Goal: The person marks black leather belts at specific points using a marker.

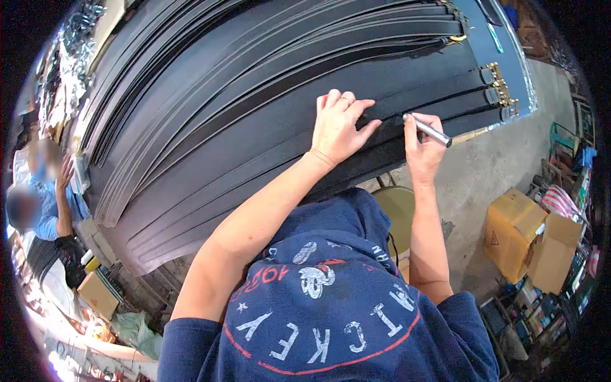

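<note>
Several black belts lie side by side on a dark table; the near group of belts (445, 102) has brass-coloured buckles (503, 92) at the right end. My left hand (340, 124) rests over these near belts, thumb and forefinger apart, nothing seen between them. In my right hand (425, 149) is a marker pen (433, 132) with a silver barrel and a dark end, its tip side pointing left toward the belt by my left hand. Whether the tip touches the belt cannot be made out.
A larger stack of black belts (254, 83) spreads over the table's far side. A teal-handled tool (495, 38) lies at the far right corner. Cardboard boxes (515, 232) stand on the floor at right, a stool (396, 207) under the near edge. Another person (51, 191) is at left.
</note>
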The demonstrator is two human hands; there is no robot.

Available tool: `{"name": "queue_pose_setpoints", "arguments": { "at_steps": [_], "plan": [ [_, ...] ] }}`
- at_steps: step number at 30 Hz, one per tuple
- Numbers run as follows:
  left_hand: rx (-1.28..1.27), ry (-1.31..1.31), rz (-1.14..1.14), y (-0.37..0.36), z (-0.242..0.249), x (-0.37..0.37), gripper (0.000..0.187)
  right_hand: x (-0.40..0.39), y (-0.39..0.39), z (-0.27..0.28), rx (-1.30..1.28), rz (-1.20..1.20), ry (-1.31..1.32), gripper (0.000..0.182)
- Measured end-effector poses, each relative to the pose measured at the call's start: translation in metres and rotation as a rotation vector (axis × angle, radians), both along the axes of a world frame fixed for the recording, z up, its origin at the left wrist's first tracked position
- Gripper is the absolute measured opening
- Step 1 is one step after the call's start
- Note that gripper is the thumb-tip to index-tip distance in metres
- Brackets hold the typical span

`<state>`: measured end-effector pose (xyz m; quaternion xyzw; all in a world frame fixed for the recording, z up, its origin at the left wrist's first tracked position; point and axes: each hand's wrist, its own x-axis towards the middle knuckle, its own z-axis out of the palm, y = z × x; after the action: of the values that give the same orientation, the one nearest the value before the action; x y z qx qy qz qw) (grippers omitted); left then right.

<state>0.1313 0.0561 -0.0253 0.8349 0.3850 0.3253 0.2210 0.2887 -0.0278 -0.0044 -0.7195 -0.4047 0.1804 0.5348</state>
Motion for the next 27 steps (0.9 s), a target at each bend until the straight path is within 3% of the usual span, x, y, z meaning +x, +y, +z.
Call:
{"name": "queue_pose_setpoints", "arguments": {
  "at_steps": [6,12,27],
  "plan": [
    [0.129,0.013,0.033,-0.006,0.004,0.004,0.041,0.004,-0.002,-0.005,-0.027,-0.016,0.032,0.010],
    [-0.062,0.010,0.088,-0.012,0.019,0.028,0.040,0.009,-0.002,-0.007,-0.032,0.009,0.063,0.009],
    [-0.046,-0.086,0.054,-0.004,0.002,0.037,0.040,0.009,-0.001,-0.001,-0.042,0.035,0.068,0.009]
  ]
}}
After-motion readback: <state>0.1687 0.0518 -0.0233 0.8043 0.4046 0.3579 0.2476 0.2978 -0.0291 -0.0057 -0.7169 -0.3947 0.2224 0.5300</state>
